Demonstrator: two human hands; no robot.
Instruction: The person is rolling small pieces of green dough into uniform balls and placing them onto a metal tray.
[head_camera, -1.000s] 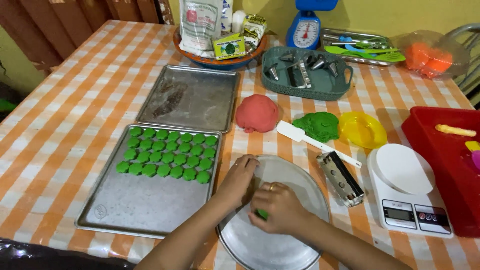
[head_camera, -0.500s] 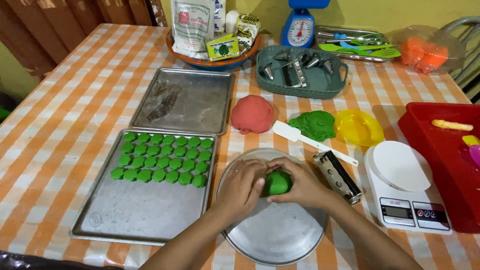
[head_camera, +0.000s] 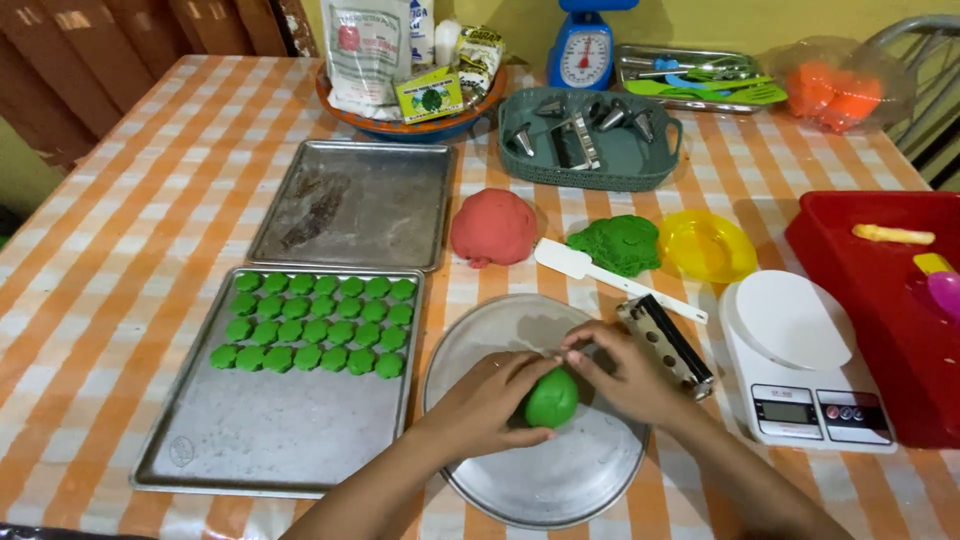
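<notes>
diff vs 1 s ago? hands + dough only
Both hands have closed around the green dough ball, which barely showed before: left hand and right hand now cup it over the round metal plate. Tray of green pieces and red dough unchanged.

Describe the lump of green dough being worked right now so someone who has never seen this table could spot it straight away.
Find the round metal plate at the near edge of the orange checked table, right of the baking tray of small green pieces. Over it, the left hand and right hand cup a smooth green dough ball. The other green dough lies flat and ragged beside the red dough.
</notes>
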